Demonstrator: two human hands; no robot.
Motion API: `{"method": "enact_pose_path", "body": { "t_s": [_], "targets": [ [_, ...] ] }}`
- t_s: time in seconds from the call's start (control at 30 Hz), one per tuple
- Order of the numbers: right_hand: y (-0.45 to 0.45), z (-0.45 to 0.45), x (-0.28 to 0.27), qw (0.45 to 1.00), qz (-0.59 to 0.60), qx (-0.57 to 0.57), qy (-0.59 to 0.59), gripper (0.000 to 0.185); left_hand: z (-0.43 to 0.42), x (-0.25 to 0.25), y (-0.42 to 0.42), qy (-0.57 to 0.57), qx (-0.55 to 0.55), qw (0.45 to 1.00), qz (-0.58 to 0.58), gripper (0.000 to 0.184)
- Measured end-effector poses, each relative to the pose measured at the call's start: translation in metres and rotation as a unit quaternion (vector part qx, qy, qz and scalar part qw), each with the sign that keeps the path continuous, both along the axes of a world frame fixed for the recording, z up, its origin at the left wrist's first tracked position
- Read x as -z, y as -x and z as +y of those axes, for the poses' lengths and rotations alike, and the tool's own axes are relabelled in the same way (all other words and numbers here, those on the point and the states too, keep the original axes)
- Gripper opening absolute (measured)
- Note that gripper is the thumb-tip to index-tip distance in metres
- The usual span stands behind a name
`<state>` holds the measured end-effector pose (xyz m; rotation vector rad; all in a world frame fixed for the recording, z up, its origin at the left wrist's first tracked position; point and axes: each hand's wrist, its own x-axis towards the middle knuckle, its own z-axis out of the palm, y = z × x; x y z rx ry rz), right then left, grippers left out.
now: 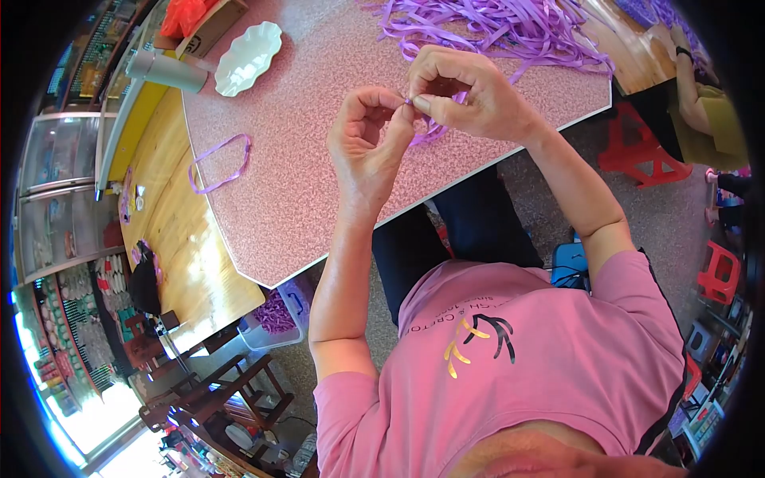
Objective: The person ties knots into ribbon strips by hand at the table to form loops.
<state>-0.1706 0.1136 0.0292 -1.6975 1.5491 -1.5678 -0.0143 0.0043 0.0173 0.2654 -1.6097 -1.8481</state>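
Over the pink speckled table mat (279,191), both of my hands meet at a small spot of purple ribbon (430,131). My left hand (370,143) pinches it between thumb and forefinger. From the other side my right hand (462,92) grips the same ribbon, its fingertips touching or nearly touching the left ones. Part of the ribbon hangs below and behind my right hand. The detail between the fingertips is too small to make out. One separate loop of purple ribbon (245,155) lies at the mat's left edge.
A large pile of purple ribbons (486,28) lies at the table's far side. A white scalloped dish (249,60) and a grey-green cup (167,70) stand at the far left. Another person's arm (692,99) is at the far right, near a red stool (637,147).
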Motion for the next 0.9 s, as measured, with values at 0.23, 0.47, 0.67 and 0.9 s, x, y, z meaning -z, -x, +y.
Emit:
{"method": "enact_pose_path", "body": {
  "t_s": [0.23,0.47,0.67,0.9],
  "targets": [
    [0.0,0.006,-0.017,0.989,0.147,0.025,0.021,0.015,0.0,-0.003,0.001,0.221,-0.085,0.971,-0.034,0.014],
    [-0.001,0.007,-0.023,0.977,0.205,0.034,0.038,0.014,0.002,-0.002,0.002,0.221,-0.08,0.971,-0.04,0.013],
    [0.0,0.005,-0.011,0.994,0.104,0.038,0.001,0.01,0.003,0.002,0.001,0.133,-0.049,0.988,-0.054,0.013],
    [0.002,0.006,-0.009,0.991,0.125,0.049,-0.008,0.009,-0.008,-0.009,0.001,0.435,-0.081,0.896,-0.03,0.019]
  ]
}}
